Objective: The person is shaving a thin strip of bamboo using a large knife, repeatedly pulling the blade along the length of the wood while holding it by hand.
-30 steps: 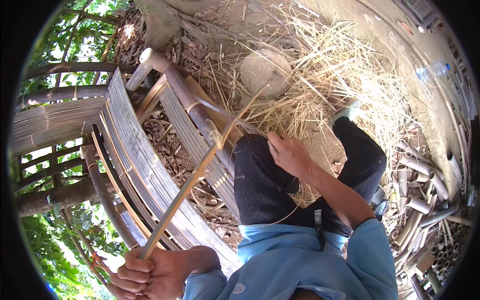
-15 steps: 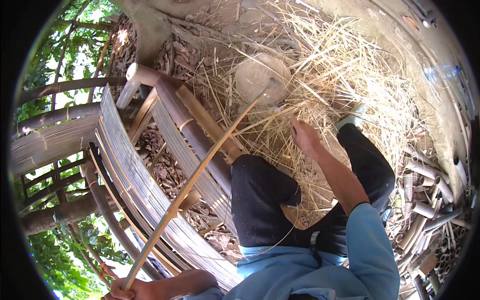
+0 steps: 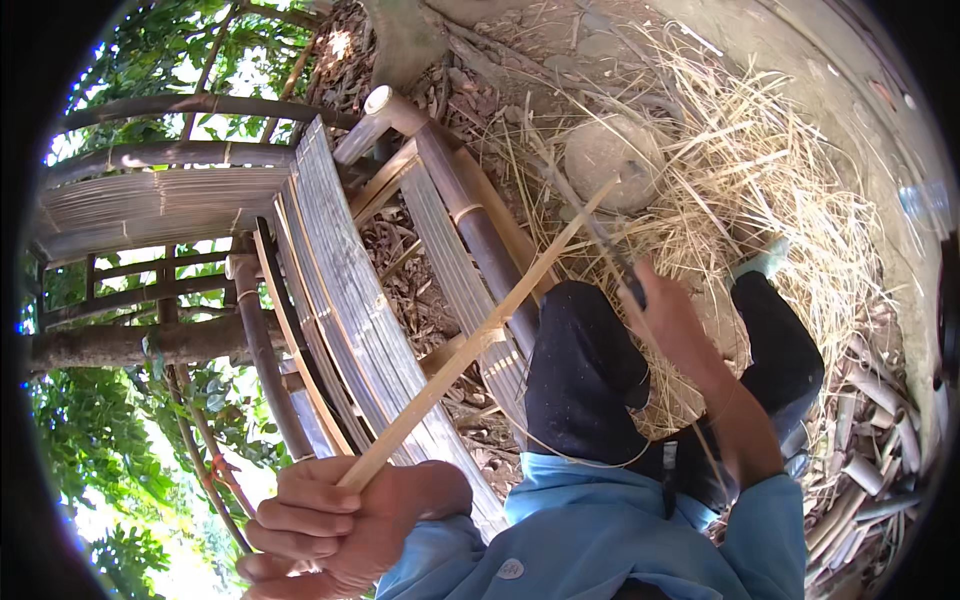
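Note:
A long pale bamboo strip slants from the lower left up toward the round block on the ground. My left hand is wrapped round the strip's near end. In my right hand is a long-bladed knife, gripped by its dark handle. Its blade points up and left and crosses the strip near the far end; whether the two touch I cannot tell. My right hand is above the ground between my black-trousered legs, right of my bent left knee.
A slatted bamboo bench stands at my left. Straw-like shavings cover the ground around the block and my right foot. Cut bamboo pieces are piled at the right. A clear plastic bottle lies near the right rim.
My left hand has risen and moved right with the strip. The knife in my right hand has come into sight, its blade now beside the strip's far end. The whole view has shifted.

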Demonstrator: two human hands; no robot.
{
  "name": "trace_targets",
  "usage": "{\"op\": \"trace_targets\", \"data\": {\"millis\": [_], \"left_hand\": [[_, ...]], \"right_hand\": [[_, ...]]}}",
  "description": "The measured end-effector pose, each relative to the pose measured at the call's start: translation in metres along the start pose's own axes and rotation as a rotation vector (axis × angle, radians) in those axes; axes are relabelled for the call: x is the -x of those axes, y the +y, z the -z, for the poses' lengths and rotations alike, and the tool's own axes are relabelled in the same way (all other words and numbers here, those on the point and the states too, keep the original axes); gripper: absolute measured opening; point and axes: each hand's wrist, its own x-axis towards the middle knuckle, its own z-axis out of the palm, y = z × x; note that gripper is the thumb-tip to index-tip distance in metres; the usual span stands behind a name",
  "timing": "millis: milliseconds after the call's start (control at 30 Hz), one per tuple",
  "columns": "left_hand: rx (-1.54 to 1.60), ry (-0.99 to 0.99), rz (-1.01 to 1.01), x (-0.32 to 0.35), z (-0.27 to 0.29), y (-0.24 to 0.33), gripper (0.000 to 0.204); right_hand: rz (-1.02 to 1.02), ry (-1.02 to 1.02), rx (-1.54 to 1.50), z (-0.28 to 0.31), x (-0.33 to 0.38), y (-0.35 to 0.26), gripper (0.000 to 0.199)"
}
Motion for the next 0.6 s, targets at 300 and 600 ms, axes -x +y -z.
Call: {"op": "trace_targets", "data": {"millis": [300, 600], "left_hand": [[-0.167, 0.083, -0.054, 0.016, -0.027, 0.005, 0.046], [-0.227, 0.009, -0.107, 0.029, -0.032, 0.014, 0.052]], "right_hand": [[0.482, 0.129, 0.108, 0.036, 0.104, -0.162, 0.014], [0.392, 0.101, 0.284, 0.022, 0.109, -0.151, 0.022]]}}
